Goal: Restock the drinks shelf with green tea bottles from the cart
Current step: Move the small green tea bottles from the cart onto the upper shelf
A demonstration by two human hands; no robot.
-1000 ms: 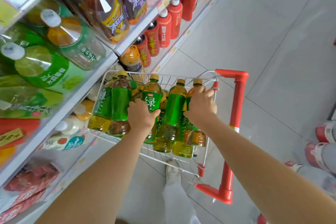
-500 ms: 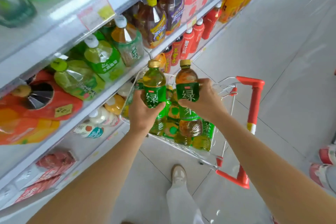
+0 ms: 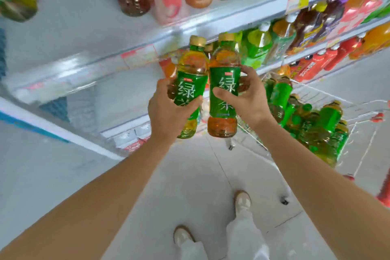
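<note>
While gripped in both hands, two green tea bottles near shelf.

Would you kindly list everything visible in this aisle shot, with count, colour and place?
Held green tea bottles: two, green labels; left one, right one, upright, side by side before the shelves.
Cart: one, white wire with red trim, right, holding more green tea bottles; count unclear.
Shelves: white tiers, mixed drinks in red, orange, green, purple; blurred.
Floor: grey tiles.
Shoes: two, pale, bottom centre.
Left hand: grips left bottle.
Right hand: grips right bottle.
</note>
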